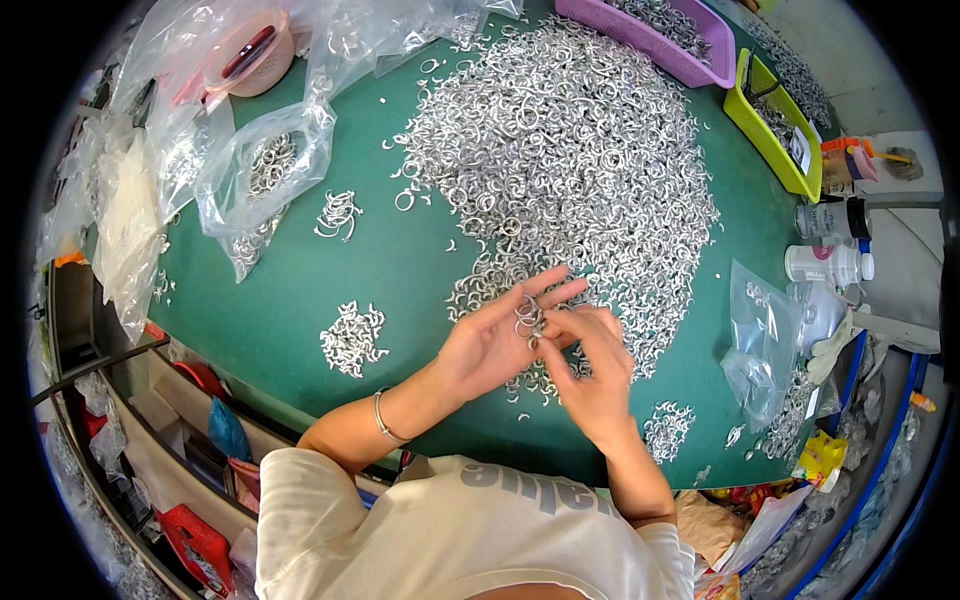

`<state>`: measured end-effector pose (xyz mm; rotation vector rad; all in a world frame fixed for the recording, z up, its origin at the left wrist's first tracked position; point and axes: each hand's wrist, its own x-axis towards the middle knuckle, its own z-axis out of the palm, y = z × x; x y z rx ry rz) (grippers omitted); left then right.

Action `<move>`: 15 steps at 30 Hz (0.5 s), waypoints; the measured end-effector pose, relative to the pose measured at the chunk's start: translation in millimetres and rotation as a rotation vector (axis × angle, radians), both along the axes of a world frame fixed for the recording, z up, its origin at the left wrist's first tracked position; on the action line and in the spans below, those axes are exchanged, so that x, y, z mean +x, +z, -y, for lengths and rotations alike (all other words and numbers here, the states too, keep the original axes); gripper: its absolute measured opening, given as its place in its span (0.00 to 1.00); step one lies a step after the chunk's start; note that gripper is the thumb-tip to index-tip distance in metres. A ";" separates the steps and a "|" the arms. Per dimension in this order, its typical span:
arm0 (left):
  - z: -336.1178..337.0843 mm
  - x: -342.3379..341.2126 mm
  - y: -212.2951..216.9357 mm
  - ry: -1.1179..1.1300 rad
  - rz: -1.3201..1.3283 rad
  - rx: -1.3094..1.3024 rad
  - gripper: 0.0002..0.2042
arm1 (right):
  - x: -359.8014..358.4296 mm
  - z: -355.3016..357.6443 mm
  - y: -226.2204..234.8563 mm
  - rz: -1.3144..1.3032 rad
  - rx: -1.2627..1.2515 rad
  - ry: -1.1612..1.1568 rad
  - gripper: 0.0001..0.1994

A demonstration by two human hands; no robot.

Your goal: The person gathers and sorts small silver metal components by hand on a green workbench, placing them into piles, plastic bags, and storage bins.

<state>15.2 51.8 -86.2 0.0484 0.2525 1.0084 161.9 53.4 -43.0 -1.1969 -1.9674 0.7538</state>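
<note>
One fisheye view from a camera on my head, looking steeply down — my shoulders fill the lower edge, my forearms reach up from it. The green table (330, 270) lies close below, its edges curving toward the dark rim.

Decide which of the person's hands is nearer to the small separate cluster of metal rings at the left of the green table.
Left. The left hand lies just right of the small cluster of rings; the right hand is farther right, beyond the left hand.
</note>
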 end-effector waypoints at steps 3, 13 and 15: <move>0.2 -1.7 2.3 0.011 -0.008 -0.039 0.25 | 7.0 -3.9 2.4 -0.174 -0.113 -0.142 0.15; -1.5 0.0 0.8 0.012 -0.025 -0.032 0.26 | 15.4 -6.3 -23.1 -0.480 -0.377 -0.239 0.16; -1.2 -0.1 -1.2 0.015 -0.051 -0.022 0.25 | 12.6 -4.6 -20.4 -0.561 -0.416 -0.228 0.16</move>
